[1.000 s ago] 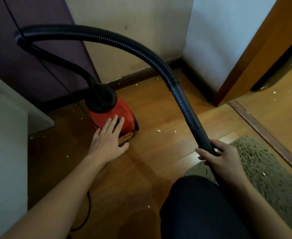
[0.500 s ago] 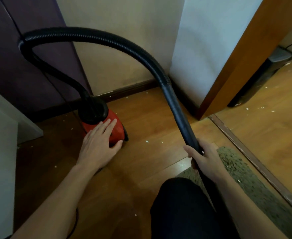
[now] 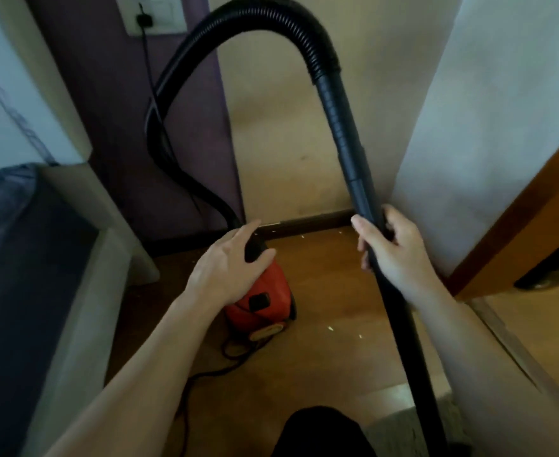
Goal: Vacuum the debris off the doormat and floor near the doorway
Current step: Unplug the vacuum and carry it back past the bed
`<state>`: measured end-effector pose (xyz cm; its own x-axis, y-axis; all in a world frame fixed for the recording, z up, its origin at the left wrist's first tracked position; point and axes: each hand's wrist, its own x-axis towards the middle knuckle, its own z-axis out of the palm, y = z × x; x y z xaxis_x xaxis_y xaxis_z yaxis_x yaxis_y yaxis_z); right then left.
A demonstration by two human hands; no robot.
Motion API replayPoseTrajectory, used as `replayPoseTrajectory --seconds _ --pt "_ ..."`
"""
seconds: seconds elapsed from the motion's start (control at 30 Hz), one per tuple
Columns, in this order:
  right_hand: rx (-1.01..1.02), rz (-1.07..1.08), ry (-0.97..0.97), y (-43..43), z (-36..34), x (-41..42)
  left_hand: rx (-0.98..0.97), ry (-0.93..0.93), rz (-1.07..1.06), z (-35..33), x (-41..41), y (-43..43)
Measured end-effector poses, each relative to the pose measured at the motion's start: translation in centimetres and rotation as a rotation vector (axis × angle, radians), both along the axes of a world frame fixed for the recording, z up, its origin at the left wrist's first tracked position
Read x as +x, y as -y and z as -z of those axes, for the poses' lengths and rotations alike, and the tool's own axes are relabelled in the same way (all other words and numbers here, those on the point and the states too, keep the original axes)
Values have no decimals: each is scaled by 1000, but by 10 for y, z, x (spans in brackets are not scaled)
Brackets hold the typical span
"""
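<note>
A small red vacuum cleaner (image 3: pixel 266 301) stands on the wooden floor (image 3: pixel 334 291) at centre. My left hand (image 3: pixel 228 268) rests on its black top, fingers fairly straight. A black ribbed hose (image 3: pixel 264 21) arches up from the vacuum and comes down as a rigid black tube (image 3: pixel 400 308). My right hand (image 3: pixel 393 249) grips that tube about halfway along. Only a corner of the grey-green doormat (image 3: pixel 400 430) shows at the bottom. Small white scraps (image 3: pixel 330 328) lie scattered on the floor. The tube's nozzle is out of view.
A power cord (image 3: pixel 149 80) runs from a wall socket (image 3: pixel 154 14) down to the vacuum and loops on the floor. Pale furniture (image 3: pixel 83 291) stands on the left. A brown door frame (image 3: pixel 515 225) and threshold (image 3: pixel 509 344) are on the right. My dark-clothed knee (image 3: pixel 321 433) is low in the middle.
The view has tilted up and pulled back. My right hand has raised the tube, so the hose arch stands higher. My left hand has shifted from the red body to the black top.
</note>
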<state>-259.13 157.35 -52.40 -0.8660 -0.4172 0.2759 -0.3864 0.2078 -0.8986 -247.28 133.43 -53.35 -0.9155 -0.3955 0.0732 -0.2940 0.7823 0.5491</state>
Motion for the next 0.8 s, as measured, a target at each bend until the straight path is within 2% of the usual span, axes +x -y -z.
replayPoseTrajectory --seconds 0.3,0.47,0.6,0.8 --pt "-142 -76 -51 130 -29 -56 18 -44 -173 18 14 72" --pt "-197 -62 -70 188 -49 -87 9 -214 -243 22 -32 90" --pt "-217 -24 -151 220 -55 -105 52 -274 -260 25 -63 103" --pt "-239 40 -270 238 -41 -134 -34 -465 -359 23 -92 152"
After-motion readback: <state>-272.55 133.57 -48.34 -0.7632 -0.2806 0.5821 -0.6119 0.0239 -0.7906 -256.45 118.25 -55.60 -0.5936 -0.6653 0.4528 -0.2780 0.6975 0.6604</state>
